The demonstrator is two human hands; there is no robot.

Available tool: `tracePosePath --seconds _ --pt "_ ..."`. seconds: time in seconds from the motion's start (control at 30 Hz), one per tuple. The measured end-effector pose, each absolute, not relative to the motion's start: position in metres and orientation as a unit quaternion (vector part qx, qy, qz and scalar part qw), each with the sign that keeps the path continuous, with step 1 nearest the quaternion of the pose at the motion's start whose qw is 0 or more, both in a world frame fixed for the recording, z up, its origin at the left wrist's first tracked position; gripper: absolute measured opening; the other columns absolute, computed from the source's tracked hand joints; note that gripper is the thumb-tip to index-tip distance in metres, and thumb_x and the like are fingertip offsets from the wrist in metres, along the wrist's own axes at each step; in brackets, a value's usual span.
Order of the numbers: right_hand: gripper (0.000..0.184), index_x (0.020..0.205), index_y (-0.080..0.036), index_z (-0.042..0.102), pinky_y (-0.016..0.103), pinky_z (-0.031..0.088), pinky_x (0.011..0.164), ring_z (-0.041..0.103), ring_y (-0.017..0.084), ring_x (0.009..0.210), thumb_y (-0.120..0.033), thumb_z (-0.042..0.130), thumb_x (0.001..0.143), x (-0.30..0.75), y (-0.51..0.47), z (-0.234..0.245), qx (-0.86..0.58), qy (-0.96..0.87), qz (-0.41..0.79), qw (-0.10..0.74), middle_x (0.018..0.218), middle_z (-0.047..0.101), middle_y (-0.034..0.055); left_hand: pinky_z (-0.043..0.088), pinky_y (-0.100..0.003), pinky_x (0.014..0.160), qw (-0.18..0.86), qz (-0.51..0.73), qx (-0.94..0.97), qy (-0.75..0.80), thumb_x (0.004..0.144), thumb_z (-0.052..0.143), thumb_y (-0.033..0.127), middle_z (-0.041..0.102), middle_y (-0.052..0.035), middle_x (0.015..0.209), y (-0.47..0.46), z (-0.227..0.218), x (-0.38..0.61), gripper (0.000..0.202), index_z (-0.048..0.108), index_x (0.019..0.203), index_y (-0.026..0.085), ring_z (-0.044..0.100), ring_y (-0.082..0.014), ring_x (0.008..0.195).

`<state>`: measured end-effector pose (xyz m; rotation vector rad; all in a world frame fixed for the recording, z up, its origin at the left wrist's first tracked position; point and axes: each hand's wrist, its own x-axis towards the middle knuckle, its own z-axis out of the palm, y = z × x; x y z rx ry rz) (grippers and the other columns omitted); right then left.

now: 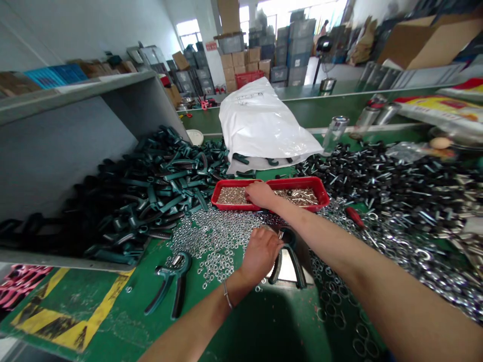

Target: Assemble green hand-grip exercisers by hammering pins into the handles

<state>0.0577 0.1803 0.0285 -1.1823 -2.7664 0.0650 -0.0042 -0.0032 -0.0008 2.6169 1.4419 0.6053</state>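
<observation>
Head view: handgrip (298, 266) right of left hand (260, 254), seemingly touching.

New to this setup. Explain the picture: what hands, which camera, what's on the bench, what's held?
There's no machine: these are a person's two bare hands, seen by a camera worn on their head, looking forward and down. The left hand grasps the top of a hand grip. The right hand reaches into the left red tray; anything in its fingers is hidden. Around them on the green table are small metal nuts, another hand grip, piled green handles, a red-handled screwdriver and a white bag.
</observation>
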Motion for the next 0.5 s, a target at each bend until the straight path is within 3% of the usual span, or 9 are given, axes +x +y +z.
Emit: tracePosePath --seconds 0.23,0.4,0.5 --pt "0.019 0.101 -0.009 0.065 0.035 0.041 0.093 0.061 0.026 0.104 -0.016 0.050 0.091 0.059 0.179 0.024 -0.411 -0.899 0.077 0.131 0.110 0.069 0.0175 0.041 -0.045 0.096 0.038 0.174 0.905 0.387 0.097 0.045 0.016 0.063 -0.0113 0.122 -0.015 -0.007 -0.018 0.032 0.057 0.126 0.018 0.055 -0.0257 0.108" --pt "0.016 0.101 -0.012 0.061 0.028 0.044 0.085 0.062 0.019 0.094 -0.016 0.049 0.092 0.066 0.178 0.043 -0.399 -0.886 0.144 0.185 0.102 0.070 0.0098 0.044 -0.039 0.098 0.173 0.242 0.838 0.457 0.099 0.047 0.025 0.066 -0.0076 0.113 -0.004 0.010 -0.026 0.022 0.064 0.113 0.020 0.058 -0.0210 0.107" --pt "0.020 0.103 -0.014 0.058 0.026 0.045 0.081 0.062 0.016 0.090 -0.020 0.040 0.097 0.093 0.162 0.061 -0.386 -0.879 0.172 0.221 0.103 0.069 0.0076 0.045 -0.036 0.098 0.142 0.278 0.808 0.500 0.099 0.046 0.025 0.065 -0.0077 0.112 0.033 0.034 -0.047 0.023 0.064 0.112 0.019 0.059 -0.0193 0.107"
